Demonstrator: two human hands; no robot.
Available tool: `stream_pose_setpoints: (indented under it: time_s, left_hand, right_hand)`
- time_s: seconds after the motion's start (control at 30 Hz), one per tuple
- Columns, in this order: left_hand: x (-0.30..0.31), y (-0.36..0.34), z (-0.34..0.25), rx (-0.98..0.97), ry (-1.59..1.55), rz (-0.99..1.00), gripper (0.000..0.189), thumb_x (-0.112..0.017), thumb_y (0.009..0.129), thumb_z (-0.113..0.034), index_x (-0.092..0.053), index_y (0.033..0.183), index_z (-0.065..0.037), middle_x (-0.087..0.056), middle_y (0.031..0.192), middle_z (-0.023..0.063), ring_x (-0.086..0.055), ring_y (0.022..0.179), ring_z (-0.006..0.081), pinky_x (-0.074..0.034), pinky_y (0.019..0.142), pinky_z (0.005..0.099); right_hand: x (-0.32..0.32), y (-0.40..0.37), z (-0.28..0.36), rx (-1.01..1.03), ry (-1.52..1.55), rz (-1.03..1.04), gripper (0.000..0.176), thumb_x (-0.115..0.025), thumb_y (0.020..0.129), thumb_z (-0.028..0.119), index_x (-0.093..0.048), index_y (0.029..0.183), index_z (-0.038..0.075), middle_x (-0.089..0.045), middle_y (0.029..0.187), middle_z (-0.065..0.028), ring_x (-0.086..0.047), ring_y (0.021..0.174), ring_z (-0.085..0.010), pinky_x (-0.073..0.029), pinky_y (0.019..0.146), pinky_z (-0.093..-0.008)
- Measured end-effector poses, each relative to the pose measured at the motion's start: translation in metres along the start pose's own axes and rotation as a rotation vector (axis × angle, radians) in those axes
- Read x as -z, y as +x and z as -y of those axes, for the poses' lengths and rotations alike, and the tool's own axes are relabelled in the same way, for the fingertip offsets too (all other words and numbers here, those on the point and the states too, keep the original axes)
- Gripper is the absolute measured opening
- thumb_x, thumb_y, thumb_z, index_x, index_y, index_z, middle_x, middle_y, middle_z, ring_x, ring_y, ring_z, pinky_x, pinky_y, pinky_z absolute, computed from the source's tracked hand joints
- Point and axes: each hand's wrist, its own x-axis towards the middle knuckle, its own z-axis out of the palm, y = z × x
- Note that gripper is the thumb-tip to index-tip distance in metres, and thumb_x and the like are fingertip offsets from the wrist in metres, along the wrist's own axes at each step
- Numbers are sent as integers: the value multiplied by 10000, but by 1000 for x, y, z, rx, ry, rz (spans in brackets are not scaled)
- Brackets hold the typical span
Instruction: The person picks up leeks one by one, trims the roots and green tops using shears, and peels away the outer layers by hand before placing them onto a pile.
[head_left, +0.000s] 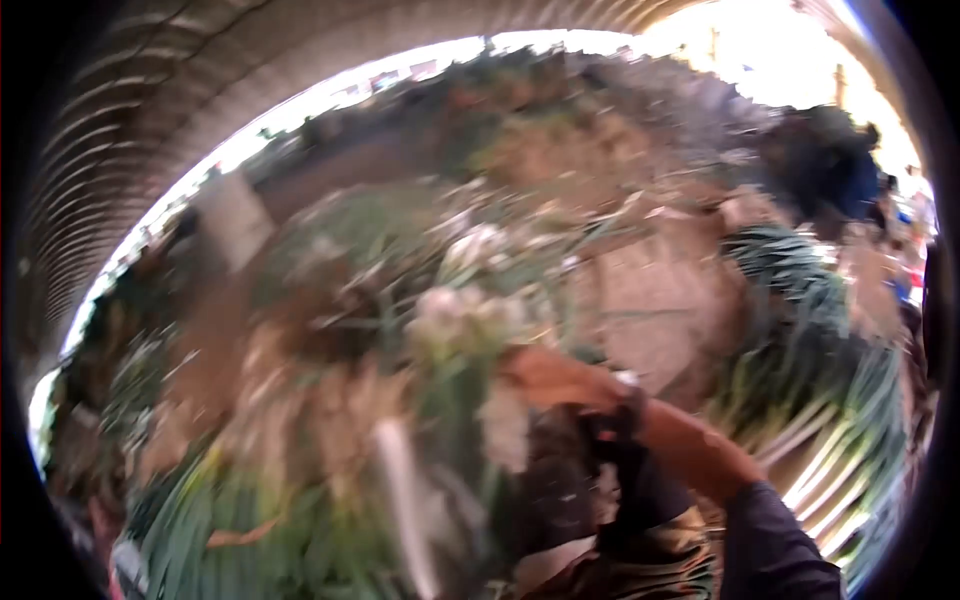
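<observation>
The whole head view is smeared by motion. My right hand [545, 377] reaches in from the lower right, with a dark sleeve and a dark band at the wrist. It is closed round a bunch of green onions [463, 318], whose pale root ends point up and away while the green leaves [445, 405] hang below. The fingertips are hidden by the bunch. Loose green onions [480, 245] lie scattered just beyond it. I cannot make out my left hand anywhere in the blur.
Piled green onions [860, 430] lie at the right, with more leaves [260, 535] at the lower left. A brown sheet-like surface [660, 295] lies right of my hand. Someone in dark clothing [825, 160] is at the far right. A ribbed roof [130, 130] curves overhead.
</observation>
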Motion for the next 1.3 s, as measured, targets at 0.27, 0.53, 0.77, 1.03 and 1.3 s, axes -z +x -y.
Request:
stream_pose_setpoints:
  time_s: [0.27, 0.53, 0.77, 1.03, 1.3]
  left_hand:
    - [-5, 25, 2, 122, -138, -62, 277, -703, 963, -335, -625, 907, -76, -582, 734, 24, -533, 578, 121, -381, 499, 289]
    - [-8, 28, 24, 278, -129, 168, 261, -633, 1013, -306, -665, 964, -51, -629, 804, 47, -600, 688, 165, -465, 602, 318]
    - [25, 0, 103, -22, -319, 497, 562, -503, 1087, -337, -383, 1563, -64, -576, 1426, 186, -651, 1117, 260, -535, 761, 387]
    - [65, 25, 141, -362, -322, 629, 681, -589, 1035, -470, -369, 1593, -147, -517, 1477, 187, -627, 1062, 244, -509, 817, 433]
    - [-17, 40, -10, 77, 459, -73, 346, -682, 982, -241, -592, 1212, 1, -680, 876, 42, -619, 702, 111, -513, 592, 301]
  right_hand:
    - [-110, -4, 0, -258, 195, 219, 443, -626, 872, 23, -564, 1309, -14, -668, 1036, -232, -687, 862, -332, -535, 747, -394]
    - [-161, 15, 5, -71, -22, 126, 460, -537, 809, -105, -603, 1255, -18, -635, 808, -230, -686, 751, -401, -517, 625, -473]
    - [-54, 106, -32, 42, -831, -265, 498, -671, 871, 241, -592, 1302, 4, -676, 1018, -143, -660, 872, -252, -503, 750, -392]
    - [27, 146, 24, -345, -985, -106, 709, -758, 902, 219, -391, 1476, 23, -679, 932, -162, -649, 639, -255, -584, 583, -354]
    - [-55, 33, 41, -188, -798, 236, 333, -747, 927, 295, -614, 815, 11, -626, 790, -103, -585, 545, -212, -508, 454, -370]
